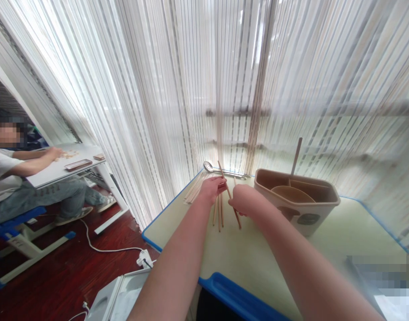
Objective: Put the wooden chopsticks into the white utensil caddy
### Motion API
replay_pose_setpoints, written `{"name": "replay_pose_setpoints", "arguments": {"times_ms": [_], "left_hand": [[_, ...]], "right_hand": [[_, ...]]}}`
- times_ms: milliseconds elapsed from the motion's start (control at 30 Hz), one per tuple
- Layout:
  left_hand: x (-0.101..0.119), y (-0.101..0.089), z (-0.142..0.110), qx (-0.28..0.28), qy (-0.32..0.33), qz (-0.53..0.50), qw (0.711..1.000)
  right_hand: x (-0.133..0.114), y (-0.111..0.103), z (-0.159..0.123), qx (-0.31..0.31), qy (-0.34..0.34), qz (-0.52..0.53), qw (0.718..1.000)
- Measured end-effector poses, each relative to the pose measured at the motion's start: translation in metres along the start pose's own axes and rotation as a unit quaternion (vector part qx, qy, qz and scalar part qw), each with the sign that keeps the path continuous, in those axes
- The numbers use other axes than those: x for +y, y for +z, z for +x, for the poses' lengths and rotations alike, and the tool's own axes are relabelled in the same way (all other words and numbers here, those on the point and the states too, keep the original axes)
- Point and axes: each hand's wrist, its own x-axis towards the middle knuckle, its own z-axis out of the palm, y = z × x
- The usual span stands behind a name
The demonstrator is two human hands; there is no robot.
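Brown chopstick (228,191) is on a slant btwn my two hands, over the table (244,263). I watch from far off, w/ just the head cam. R hand (247,198) is curled tight, & it looks like it has the stick near its low half. L hand (211,188) has bent fingers w/ a bit of a gap, close to the top half; can't tell if it pinches the stick or just sits next to it. Three sticks (219,214) poke out under L hand. Can't tell if they're held or lie flat.

What could go wrong? If R hand goes slack, the brown one could slip & roll, b/c it's prob smooth. If L hand swings left, it could mix the three w/ the pale sticks (195,189) there. Slotted spoon (208,166) is by the back edge, so a poke from the stick's top end might push it off. Tan bin (322,213) is just beside R wrist; a quick turn might bump it, & the lone stick (296,156) poking up at its back could get knocked.
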Motion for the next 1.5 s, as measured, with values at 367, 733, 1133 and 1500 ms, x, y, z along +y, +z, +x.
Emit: {"name": "replay_pose_setpoints", "arguments": {"times_ms": [367, 733, 1133, 1500], "left_hand": [[0.017, 0.011, -0.024, -0.131, 0.044, -0.030, 0.990], [0.075, 0.078, -0.068, -0.221, 0.162, -0.040, 0.961], [0.081, 0.193, -0.083, -0.273, 0.293, 0.011, 0.916], [0.059, 0.207, -0.071, -0.238, 0.337, 0.063, 0.909]], "right_hand": [[-0.002, -0.021, -0.016, -0.047, 0.000, -0.026, 0.999], [0.036, -0.083, -0.086, 0.071, -0.057, 0.079, 0.993], [0.100, -0.114, -0.117, 0.231, 0.053, 0.126, 0.963], [0.134, -0.112, -0.097, 0.243, 0.059, 0.153, 0.956]]}}
